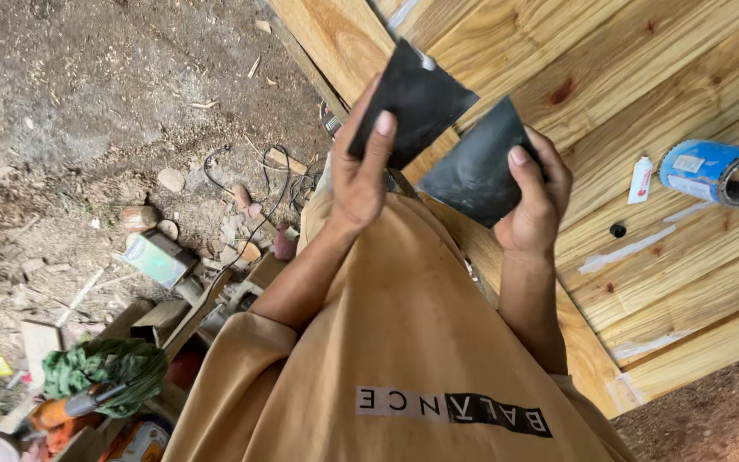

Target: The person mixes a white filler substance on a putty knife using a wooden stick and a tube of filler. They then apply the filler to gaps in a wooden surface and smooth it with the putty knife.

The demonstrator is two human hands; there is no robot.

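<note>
We're outdoors at a rough carpentry site, a makeshift open-air workshop. A big panel of pale pine boards fills the scene, with an open blue tin and a small white tube lying on it. Beside the panel it's bare dirt ground, littered with stones, wood offcuts and a loose black cable.

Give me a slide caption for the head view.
Left hand and right hand each hold a dark sheet above pine boards.

Can and tube (right) block bare planks.
</note>
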